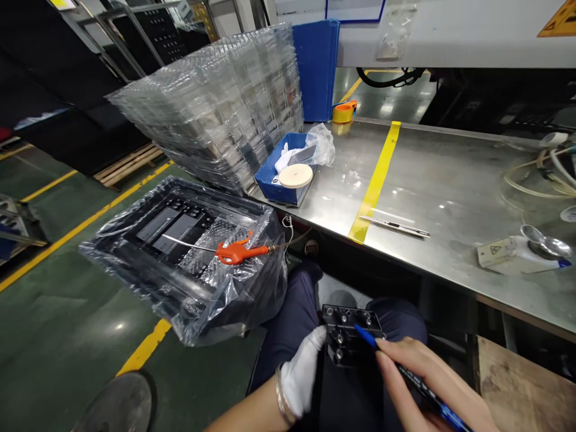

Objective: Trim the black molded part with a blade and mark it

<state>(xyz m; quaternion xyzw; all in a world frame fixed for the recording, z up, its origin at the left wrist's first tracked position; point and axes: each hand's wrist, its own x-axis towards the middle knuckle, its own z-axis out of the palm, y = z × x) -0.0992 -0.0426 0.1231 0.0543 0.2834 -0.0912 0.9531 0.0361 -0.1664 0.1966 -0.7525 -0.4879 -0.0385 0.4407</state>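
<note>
My left hand, in a white glove with a bracelet at the wrist, grips a black plastic part by its left edge above my lap. Several round metal inserts or screws show on the part's face; which of the two I cannot tell. My bare right hand is closed round a blue marker pen. The pen's blue tip points at the part's upper face, close to one of the metal spots. Whether the tip touches the surface is not clear. Most of the left fingers are hidden behind the part.
On my left, an orange air blow gun lies across a plastic-lined tray of black parts. The metal bench bears a knife, a blue bin, yellow tape and stacked clear trays.
</note>
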